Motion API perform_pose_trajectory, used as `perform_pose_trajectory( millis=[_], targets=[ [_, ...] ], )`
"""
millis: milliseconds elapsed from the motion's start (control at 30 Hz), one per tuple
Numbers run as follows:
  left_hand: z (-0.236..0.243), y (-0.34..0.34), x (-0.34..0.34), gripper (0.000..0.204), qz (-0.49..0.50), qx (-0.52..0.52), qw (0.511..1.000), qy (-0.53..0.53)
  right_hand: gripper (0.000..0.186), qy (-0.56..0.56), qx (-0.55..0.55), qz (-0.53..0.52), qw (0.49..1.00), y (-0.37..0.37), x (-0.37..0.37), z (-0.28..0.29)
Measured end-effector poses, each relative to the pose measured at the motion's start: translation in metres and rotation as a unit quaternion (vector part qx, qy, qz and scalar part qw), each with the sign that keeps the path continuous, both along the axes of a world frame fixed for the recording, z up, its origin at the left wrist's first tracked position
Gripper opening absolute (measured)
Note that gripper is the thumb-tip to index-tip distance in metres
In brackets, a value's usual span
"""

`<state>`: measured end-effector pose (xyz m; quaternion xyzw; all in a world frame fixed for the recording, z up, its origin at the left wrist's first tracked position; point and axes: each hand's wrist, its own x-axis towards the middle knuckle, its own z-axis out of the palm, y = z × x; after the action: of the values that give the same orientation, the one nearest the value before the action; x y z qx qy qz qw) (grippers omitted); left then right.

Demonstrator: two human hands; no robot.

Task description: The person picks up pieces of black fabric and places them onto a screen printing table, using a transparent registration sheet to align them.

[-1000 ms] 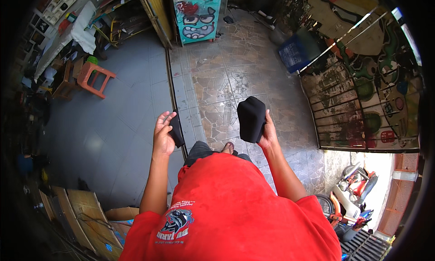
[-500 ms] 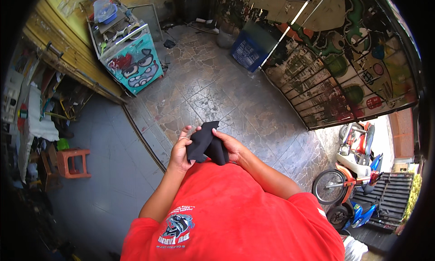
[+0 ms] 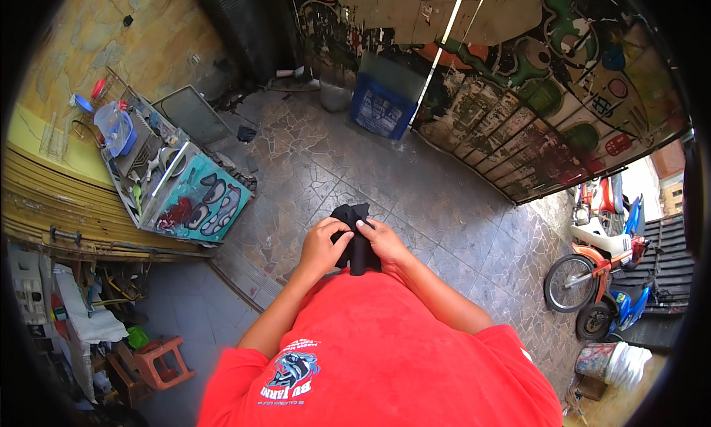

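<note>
A piece of black cloth is held up in front of my red shirt, bunched at its top and hanging in folds. My left hand pinches its left upper part, fingers curled over the fabric. On the other side my right hand grips the right edge, with the thumb pressed on the front. The two hands are close together, only a narrow strip of cloth between them. Fingers behind the fabric are hidden.
A painted cabinet carrying tools and a blue basin stands at the left. Further off are a blue container and a graffiti-covered gate. An orange stool is low left; motorcycles are parked at the right.
My left hand has moved inward and over the cloth's upper part, closing its fingers. The cloth is now gathered and hangs straighter. The whole view has turned somewhat.
</note>
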<state>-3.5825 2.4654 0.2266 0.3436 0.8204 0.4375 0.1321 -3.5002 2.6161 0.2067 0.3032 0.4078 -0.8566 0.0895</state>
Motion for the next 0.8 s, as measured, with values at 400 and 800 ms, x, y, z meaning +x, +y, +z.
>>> perform_pose_trajectory(
  millis=[400,800],
  targets=[
    [-0.118,0.009,-0.213,0.01,0.385,0.178,0.885,-0.194,0.042,-0.059,-0.232,-0.172,0.956,0.154,-0.181,-0.062],
    [-0.209,0.064,-0.539,0.017,0.318,0.037,0.844,-0.429,0.046,-0.106,-0.194,-0.549,0.806,0.286,-0.21,-0.255]
  ],
)
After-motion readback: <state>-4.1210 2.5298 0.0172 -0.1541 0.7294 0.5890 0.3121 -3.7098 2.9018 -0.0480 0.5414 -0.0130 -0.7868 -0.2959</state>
